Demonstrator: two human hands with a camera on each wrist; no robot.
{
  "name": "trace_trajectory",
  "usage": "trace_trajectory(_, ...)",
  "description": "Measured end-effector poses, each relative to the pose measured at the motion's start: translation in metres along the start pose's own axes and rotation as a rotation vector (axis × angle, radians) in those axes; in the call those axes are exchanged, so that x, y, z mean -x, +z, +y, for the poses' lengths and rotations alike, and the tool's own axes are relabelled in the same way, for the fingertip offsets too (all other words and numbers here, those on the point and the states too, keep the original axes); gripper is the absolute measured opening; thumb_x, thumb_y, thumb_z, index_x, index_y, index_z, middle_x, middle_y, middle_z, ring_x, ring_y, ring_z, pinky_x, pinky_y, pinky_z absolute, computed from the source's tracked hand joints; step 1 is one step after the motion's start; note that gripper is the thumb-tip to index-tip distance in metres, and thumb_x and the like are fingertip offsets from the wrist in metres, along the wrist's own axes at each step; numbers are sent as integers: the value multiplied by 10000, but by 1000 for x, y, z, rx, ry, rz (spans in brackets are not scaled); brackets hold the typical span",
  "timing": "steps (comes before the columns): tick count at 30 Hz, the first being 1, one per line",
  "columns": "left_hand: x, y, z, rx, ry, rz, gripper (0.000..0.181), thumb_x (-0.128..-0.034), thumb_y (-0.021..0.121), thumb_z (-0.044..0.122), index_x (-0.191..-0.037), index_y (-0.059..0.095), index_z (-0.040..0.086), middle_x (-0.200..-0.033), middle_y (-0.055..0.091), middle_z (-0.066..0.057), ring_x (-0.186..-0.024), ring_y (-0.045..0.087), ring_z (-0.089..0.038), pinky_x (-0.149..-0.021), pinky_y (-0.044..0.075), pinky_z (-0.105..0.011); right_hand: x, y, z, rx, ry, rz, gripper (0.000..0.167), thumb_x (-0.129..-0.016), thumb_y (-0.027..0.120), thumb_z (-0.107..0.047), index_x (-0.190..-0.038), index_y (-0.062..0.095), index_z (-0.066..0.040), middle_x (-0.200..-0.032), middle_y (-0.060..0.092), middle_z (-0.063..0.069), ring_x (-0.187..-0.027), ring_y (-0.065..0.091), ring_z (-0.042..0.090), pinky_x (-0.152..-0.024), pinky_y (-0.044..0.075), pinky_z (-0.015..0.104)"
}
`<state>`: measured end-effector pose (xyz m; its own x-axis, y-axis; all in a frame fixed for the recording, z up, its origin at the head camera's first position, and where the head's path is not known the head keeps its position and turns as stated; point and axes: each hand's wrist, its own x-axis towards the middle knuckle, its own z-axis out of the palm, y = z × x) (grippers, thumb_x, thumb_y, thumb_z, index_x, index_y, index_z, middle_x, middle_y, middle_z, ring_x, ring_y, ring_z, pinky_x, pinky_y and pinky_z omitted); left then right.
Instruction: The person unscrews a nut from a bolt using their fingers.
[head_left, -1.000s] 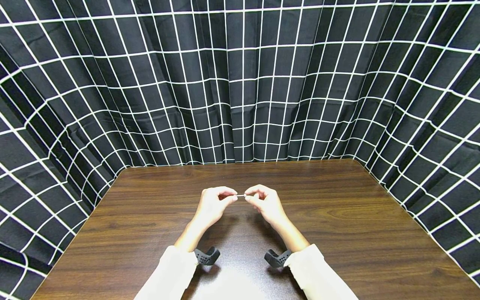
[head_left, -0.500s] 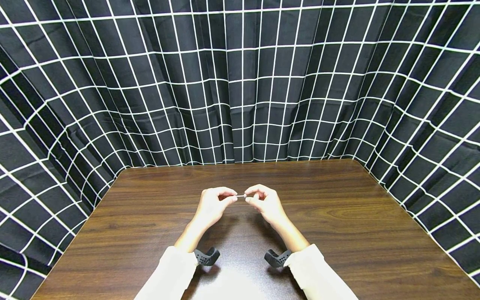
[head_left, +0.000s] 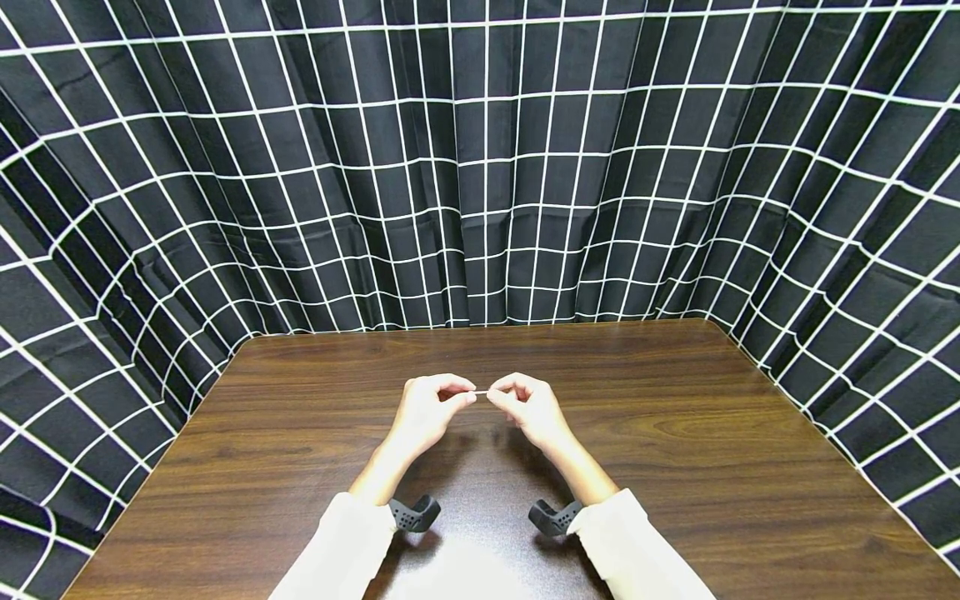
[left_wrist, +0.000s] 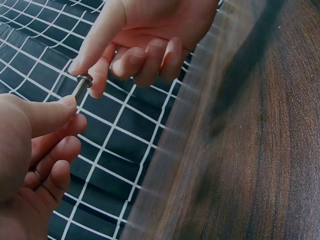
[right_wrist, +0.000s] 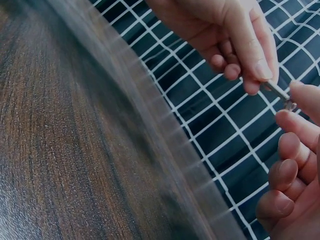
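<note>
In the left wrist view a small metal bolt (left_wrist: 80,89) with a threaded shank spans the gap between both hands. My left hand (head_left: 426,410) pinches one end of it between thumb and index finger, the other fingers loosely curled. At the opposite end sits a wider, flanged piece that looks like a nut (right_wrist: 290,105). The thumb and index finger of my right hand (head_left: 531,410) pinch around that nut. In the head view only a thin sliver of the bolt shows between the fingertips. Both hands are held above the table.
A dark brown wooden table (head_left: 300,433) lies beneath the hands. Black curtain (head_left: 487,183) with a white grid hangs behind it and along both sides. A dark grey band (head_left: 415,512) is worn at the left wrist, with a like band (head_left: 553,517) at the right.
My right thumb and index finger stood slightly apart at the bolt's end half a second ago; now they have come together on it, a little further left. My left hand stays still.
</note>
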<state>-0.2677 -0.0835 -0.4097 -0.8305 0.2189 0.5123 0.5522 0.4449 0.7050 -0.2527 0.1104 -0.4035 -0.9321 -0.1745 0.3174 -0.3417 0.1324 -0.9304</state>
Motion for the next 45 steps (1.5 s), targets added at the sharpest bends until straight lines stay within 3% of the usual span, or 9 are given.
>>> trace_trajectory(5,0,0,1,6,-4,1,72,-832,763,125,-903,756,136,-811,723,81,-676,629,-41,-620,497,-264,4,1,-12,56,-15,-6,124,-912,641,-34,-913,658,90,-611,489,298,-498,455,151,-464,354,198)
trace_trajectory(8,0,0,1,4,-8,-2,69,-835,761,128,-904,756,135,-810,723,84,-677,629,-39,-620,497,-261,4,1,-12,57,-18,-2,122,-910,640,-25,-915,655,96,-628,482,333,-492,449,121,-466,352,193)
trace_trajectory(17,0,0,0,-2,-6,1,77,-829,765,126,-906,754,129,-810,723,78,-678,625,-46,-616,492,-265,4,2,-12,19,-10,5,120,-882,657,3,-952,649,100,-573,488,29,-499,436,73,-467,344,198)
trace_trajectory(21,0,1,-1,-3,-7,3,79,-826,767,123,-904,755,123,-806,721,86,-670,617,-41,-611,486,-264,3,1,-9,-11,-24,-4,145,-869,663,20,-973,637,117,-580,487,19,-502,434,71,-467,346,198)
trace_trajectory(30,-1,0,-1,2,5,1,77,-821,766,99,-898,756,104,-793,717,97,-681,625,-43,-626,495,-268,-6,1,23,-55,-69,1,207,-839,690,52,-1033,636,103,-585,483,-20,-485,403,47,-446,317,187)
trace_trajectory(38,-2,1,-3,-12,12,5,80,-819,770,95,-897,755,109,-792,716,103,-682,624,-33,-630,496,-267,-6,1,23,-20,-114,17,197,-823,697,59,-1017,665,44,-569,476,-45,-481,387,48,-442,296,191)
trace_trajectory(45,-1,1,-3,-7,-1,1,79,-824,772,121,-900,757,108,-793,716,100,-685,628,-39,-633,500,-267,-3,1,9,9,-100,10,208,-816,684,93,-1021,649,95,-584,472,-27,-498,375,48,-467,291,201)
